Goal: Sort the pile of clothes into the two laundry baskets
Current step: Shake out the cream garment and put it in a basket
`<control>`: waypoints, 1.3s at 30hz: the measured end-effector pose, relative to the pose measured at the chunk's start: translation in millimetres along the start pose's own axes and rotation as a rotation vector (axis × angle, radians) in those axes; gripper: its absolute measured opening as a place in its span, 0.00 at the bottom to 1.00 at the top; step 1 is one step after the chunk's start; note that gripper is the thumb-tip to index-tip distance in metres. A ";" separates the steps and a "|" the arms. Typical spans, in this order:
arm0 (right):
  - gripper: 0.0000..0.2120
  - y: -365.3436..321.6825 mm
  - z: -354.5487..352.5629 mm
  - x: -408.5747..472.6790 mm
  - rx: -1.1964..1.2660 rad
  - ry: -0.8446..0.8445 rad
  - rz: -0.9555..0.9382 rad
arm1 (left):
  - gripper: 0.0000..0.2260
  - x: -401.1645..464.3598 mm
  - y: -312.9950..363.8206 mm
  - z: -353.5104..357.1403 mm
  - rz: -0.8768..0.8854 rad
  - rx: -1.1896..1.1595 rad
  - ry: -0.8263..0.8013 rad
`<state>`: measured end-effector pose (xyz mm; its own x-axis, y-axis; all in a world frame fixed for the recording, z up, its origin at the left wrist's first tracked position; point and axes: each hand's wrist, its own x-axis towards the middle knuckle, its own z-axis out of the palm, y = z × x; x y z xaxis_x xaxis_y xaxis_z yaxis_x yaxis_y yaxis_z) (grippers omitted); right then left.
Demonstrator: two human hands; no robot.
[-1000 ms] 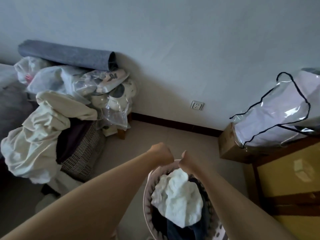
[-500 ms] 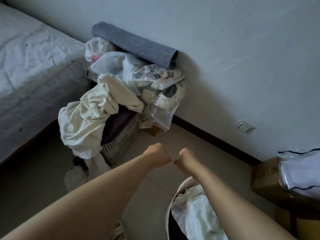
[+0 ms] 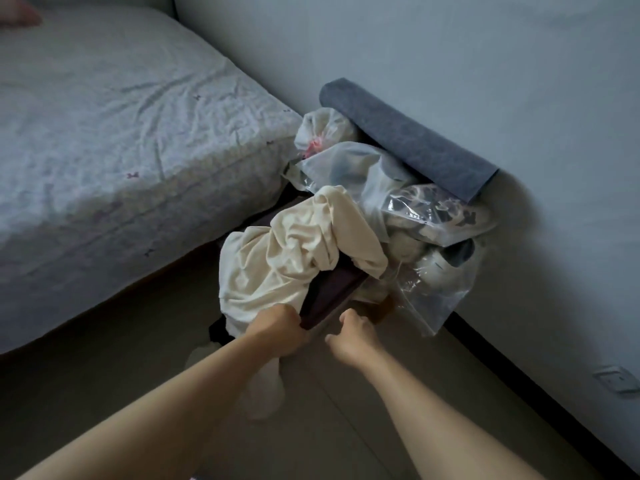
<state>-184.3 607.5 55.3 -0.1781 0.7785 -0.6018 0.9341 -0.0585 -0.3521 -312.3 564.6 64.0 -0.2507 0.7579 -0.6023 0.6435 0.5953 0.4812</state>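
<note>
A cream garment (image 3: 284, 261) is draped over the pile beside the bed, and a dark purple garment (image 3: 332, 292) lies under its right side. My left hand (image 3: 277, 329) reaches to the near edge of the purple garment, fingers curled round that edge. Just to the right, my right hand (image 3: 353, 336) sits by the same edge with loosely bent fingers and nothing plainly in them. A white cloth (image 3: 266, 382) lies on the floor under my left forearm, and a black piece (image 3: 218, 332) shows to its left. The basket under the pile is hidden.
A bed (image 3: 121, 161) with a pale crumpled sheet fills the left. Against the wall lie a rolled grey mat (image 3: 408, 140) and clear plastic bags (image 3: 433, 223) holding shoes. A wall socket (image 3: 616, 379) sits low at the right above a dark skirting board.
The view has swung left, away from the pink basket holding the white cloth, which is out of frame now. Both hands moved forward to the pile, and the left took hold of the purple garment.
</note>
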 end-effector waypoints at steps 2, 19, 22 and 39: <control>0.23 -17.8 8.2 12.7 -0.014 -0.026 -0.034 | 0.11 14.2 -21.2 -8.7 -0.036 -0.064 -0.009; 0.33 -71.6 91.3 171.4 -0.344 -0.123 -0.388 | 0.25 143.2 -95.8 23.2 -0.121 0.121 0.032; 0.32 -71.8 103.1 193.5 -0.442 -0.111 -0.397 | 0.25 166.6 -100.2 27.9 -0.152 0.131 0.007; 0.05 -122.6 -3.5 176.8 0.098 0.256 -0.530 | 0.36 159.7 -67.7 -37.2 -0.256 -0.034 0.233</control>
<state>-329.2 754.4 -5.4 -0.5208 0.8425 -0.1377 0.7029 0.3317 -0.6293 -422.8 655.2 -41.1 -0.5616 0.6211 -0.5467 0.5153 0.7795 0.3563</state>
